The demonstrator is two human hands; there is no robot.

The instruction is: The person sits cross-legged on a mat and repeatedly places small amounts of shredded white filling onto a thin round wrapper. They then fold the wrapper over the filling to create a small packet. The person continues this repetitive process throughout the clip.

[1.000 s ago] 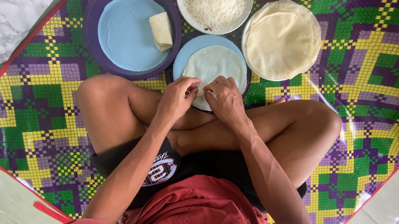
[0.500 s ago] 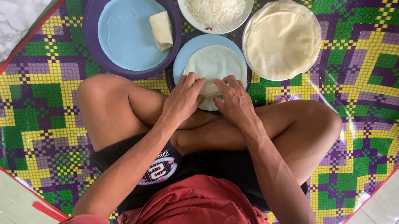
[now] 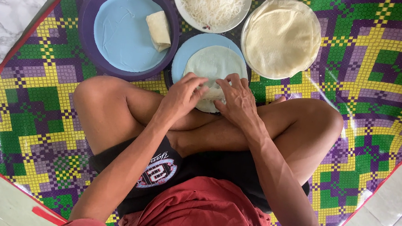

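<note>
Head view, both hands (image 3: 183, 96) (image 3: 236, 100) pinching wrapper (image 3: 215, 67)

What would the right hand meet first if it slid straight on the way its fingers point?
The right hand points up-left across the round wrapper it already touches. Beyond that sheet and its blue plate, it would probably reach the white bowl of noodles.

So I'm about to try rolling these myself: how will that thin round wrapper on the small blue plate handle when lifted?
The wrapper looks floppy: its near edge folds under both hands. Probably very light and tear-prone, being thin enough to look translucent.
</note>
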